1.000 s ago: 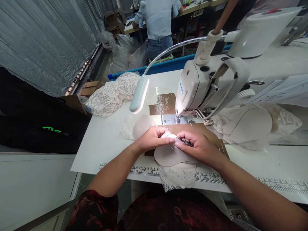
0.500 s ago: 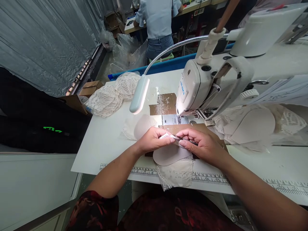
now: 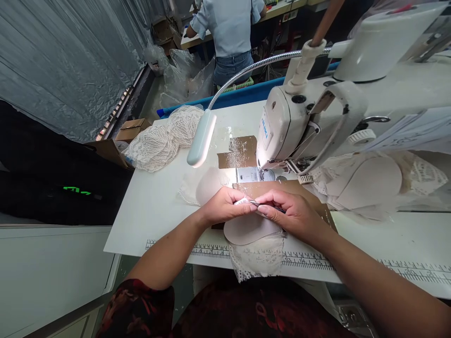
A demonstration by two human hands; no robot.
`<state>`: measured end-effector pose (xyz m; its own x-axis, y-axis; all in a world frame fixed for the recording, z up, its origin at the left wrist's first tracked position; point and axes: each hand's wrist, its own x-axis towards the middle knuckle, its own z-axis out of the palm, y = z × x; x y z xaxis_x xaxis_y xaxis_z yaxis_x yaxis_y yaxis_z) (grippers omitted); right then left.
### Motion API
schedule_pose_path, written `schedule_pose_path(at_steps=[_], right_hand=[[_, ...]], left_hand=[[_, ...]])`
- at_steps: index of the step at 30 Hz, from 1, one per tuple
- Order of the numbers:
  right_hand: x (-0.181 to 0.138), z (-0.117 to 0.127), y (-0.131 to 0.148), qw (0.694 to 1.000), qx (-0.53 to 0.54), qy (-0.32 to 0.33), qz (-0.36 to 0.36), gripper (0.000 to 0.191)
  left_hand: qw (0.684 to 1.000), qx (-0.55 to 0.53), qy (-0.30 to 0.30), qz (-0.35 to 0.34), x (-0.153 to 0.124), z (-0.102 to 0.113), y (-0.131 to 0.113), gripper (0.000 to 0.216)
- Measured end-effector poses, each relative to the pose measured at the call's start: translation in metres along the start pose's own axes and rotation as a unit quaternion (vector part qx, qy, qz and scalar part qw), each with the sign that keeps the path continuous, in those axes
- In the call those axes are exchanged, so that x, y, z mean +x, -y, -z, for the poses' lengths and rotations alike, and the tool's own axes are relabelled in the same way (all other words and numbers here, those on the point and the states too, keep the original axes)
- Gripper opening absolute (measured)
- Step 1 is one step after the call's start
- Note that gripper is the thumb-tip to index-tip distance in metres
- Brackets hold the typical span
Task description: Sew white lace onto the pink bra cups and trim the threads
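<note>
My left hand [image 3: 225, 205] is closed, thumb and fingers pinching the upper edge of a white padded bra cup [image 3: 246, 230]. Lace fabric [image 3: 259, 258] hangs from the cup over the table's front edge. Opposite, my right hand [image 3: 291, 211] is closed around a slim dark metal tool [image 3: 254, 203], like snips or tweezers, its tip at the pinched edge by my left thumb. My fingers hide most of the tool, so its exact kind cannot be told. Both hands are just in front of the sewing machine [image 3: 282, 126], fingertips nearly touching.
Another pale cup piece [image 3: 209, 185] lies left of the needle area. Bundled lace [image 3: 155, 145] sits at the table's back left. A lamp [image 3: 202, 138] on a bendy neck hangs over the table. More cups [image 3: 373, 183] lie at right. A person [image 3: 232, 28] sits beyond.
My right hand has shifted slightly, and less of the metal tool shows between my hands. The cup and lace hang slightly lower. My left hand still pinches the edge.
</note>
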<state>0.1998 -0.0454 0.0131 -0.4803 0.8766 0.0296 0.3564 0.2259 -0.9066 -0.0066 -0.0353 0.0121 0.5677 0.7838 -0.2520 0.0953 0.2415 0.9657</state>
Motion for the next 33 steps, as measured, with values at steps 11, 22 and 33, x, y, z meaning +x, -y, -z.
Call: schedule_pose_path(at_steps=[11, 22, 33], right_hand=[[0.000, -0.002, -0.006, 0.996, 0.045, -0.060, -0.044, 0.024], [-0.008, -0.016, -0.011, 0.950, -0.197, 0.098, 0.220, 0.042], [-0.017, 0.013, -0.005, 0.923, -0.348, 0.152, 0.063, 0.015]], left_hand=[[0.995, 0.094, -0.002, -0.032, -0.004, 0.002, -0.007, 0.035], [0.788, 0.512, -0.341, -0.001, -0.004, 0.067, -0.002, 0.049], [0.830, 0.516, -0.182, -0.109, -0.008, 0.059, 0.001, 0.018]])
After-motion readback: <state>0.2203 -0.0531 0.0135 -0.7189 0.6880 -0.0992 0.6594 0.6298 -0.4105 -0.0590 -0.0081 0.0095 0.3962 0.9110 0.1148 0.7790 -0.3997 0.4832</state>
